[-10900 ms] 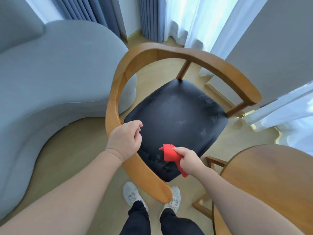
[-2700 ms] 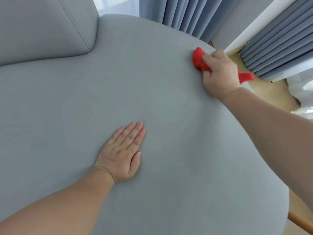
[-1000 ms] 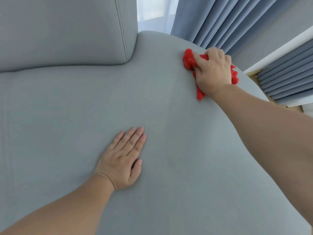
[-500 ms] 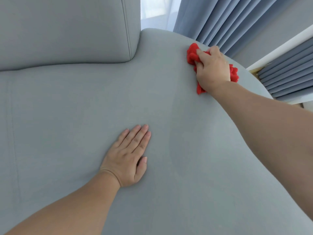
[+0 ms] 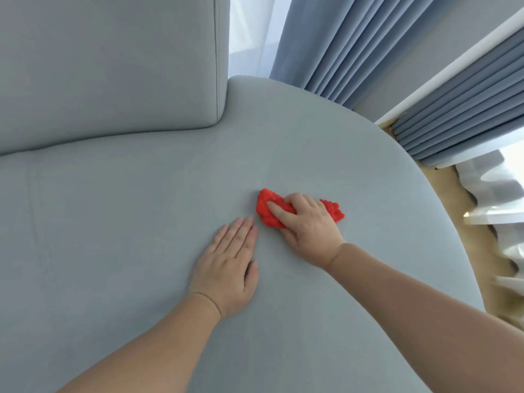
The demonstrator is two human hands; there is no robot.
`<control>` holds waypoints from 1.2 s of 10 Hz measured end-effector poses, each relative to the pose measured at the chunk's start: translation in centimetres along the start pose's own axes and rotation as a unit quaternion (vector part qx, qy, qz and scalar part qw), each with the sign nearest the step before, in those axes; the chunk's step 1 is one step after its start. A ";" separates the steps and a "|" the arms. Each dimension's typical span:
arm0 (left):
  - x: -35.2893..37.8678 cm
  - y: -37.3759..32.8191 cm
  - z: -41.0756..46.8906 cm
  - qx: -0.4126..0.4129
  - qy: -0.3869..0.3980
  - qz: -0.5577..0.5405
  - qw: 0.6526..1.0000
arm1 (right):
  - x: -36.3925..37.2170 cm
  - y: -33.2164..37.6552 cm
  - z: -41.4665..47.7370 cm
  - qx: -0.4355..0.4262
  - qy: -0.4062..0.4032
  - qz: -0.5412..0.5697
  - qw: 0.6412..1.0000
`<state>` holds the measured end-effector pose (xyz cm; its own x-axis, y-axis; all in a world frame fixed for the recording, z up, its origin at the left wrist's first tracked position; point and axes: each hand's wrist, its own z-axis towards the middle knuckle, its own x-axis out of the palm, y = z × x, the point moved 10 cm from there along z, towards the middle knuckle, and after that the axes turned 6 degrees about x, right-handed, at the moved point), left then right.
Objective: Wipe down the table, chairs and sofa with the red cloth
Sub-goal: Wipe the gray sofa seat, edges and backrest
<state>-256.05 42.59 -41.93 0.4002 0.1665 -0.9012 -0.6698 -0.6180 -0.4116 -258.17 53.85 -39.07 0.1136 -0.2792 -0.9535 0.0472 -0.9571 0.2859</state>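
Note:
The grey sofa seat (image 5: 326, 143) fills most of the view, its rounded end curving off to the right. My right hand (image 5: 309, 231) grips the bunched red cloth (image 5: 268, 212) and holds it against the middle of the seat; part of the cloth sticks out on the far side of my fingers. My left hand (image 5: 229, 268) lies flat on the seat with straight fingers, its fingertips just left of the cloth.
The sofa's back cushion (image 5: 107, 66) rises at the upper left. Blue-grey curtains (image 5: 354, 43) hang behind the seat's far edge. Wooden floor (image 5: 467, 251) and white sheer curtain (image 5: 493, 188) lie beyond the seat's right edge.
My right hand has dragged the red cloth from the far right rim of the seat back toward me, stopping beside my left hand's fingertips. The left hand stays flat on the seat.

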 end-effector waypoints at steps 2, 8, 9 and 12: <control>-3.3 6.7 0.1 -0.068 -0.040 0.037 0.996 | -0.9 0.4 3.3 -0.059 -0.055 -0.069 0.994; -1.4 8.0 0.1 -0.026 -0.112 0.057 0.992 | -3.2 -8.6 27.1 0.119 -0.109 -0.057 0.985; -1.3 8.2 -0.2 -0.022 -0.121 0.059 0.991 | -2.5 -9.1 28.7 0.117 -0.079 -0.047 0.989; -1.5 8.2 0.1 -0.023 -0.117 0.059 0.991 | -2.5 -5.9 25.9 0.063 -0.067 0.008 0.996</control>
<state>-262.18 37.36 -43.98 0.1613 0.2613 -0.9517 -0.6718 -0.6773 -0.2999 -284.43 58.18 -40.88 -0.0199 -0.2946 -0.9554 -0.0795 -0.9521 0.2952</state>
